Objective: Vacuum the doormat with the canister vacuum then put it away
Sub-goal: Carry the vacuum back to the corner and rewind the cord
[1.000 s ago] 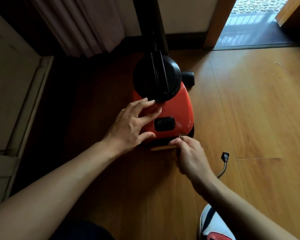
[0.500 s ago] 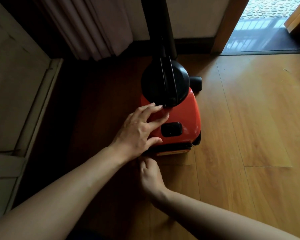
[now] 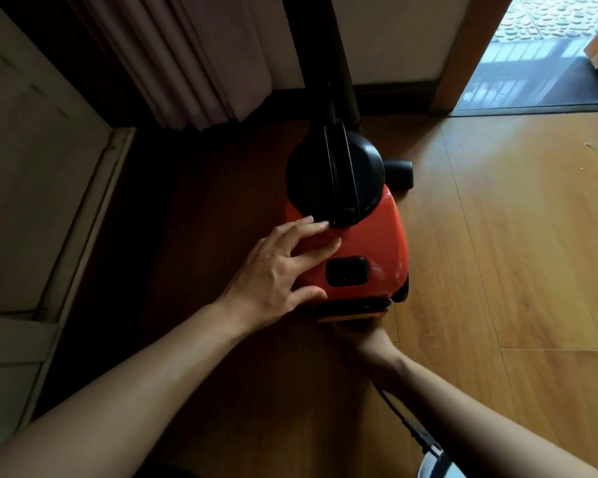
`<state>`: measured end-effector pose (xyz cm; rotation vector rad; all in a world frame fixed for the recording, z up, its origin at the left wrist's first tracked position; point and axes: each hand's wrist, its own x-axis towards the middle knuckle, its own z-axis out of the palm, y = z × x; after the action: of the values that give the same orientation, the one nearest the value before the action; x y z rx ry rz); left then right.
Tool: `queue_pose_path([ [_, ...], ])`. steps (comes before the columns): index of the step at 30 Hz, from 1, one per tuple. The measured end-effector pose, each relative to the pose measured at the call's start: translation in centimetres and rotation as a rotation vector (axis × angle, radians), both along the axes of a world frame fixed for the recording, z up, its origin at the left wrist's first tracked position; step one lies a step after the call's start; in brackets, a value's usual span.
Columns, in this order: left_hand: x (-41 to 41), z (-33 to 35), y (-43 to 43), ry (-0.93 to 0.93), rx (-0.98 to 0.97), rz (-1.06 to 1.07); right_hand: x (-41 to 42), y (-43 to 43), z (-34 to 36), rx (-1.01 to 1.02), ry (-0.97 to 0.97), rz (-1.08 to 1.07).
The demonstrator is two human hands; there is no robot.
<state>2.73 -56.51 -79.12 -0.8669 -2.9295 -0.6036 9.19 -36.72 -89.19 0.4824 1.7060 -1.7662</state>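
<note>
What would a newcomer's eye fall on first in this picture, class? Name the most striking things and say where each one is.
The bright red-orange canister vacuum with its black round top stands on the wooden floor at centre. The left hand lies spread flat on its near left side, while the right hand reaches under its near end, fingers hidden. A black power cord trails along the right forearm, and pale light falls from the doorway at upper right.
</note>
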Motion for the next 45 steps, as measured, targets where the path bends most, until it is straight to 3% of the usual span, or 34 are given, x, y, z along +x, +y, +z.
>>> queue_pose_path([
  [8,-0.2,-0.1,-0.2,-0.011,0.005,-0.006,-1.2,5.5,1.2,0.139,-0.146,0.028],
  [14,-0.2,-0.2,-0.2,0.001,0.0,-0.005,-3.4,8.0,2.2,0.52,0.118,0.18],
  [22,-0.1,-0.1,-0.2,0.003,0.0,0.005,-1.5,8.2,1.7,0.331,0.29,0.025],
  [28,-0.1,0.0,-0.1,0.005,-0.012,0.001,-2.2,8.2,-2.5,0.738,0.496,0.142],
  [35,0.1,0.4,0.1,0.009,-0.047,0.002,-1.0,7.7,-3.0,1.029,0.712,0.19],
  [45,0.7,2.2,1.3,0.091,-0.24,0.009,0.5,8.4,-2.2,1.005,0.843,0.349],
])
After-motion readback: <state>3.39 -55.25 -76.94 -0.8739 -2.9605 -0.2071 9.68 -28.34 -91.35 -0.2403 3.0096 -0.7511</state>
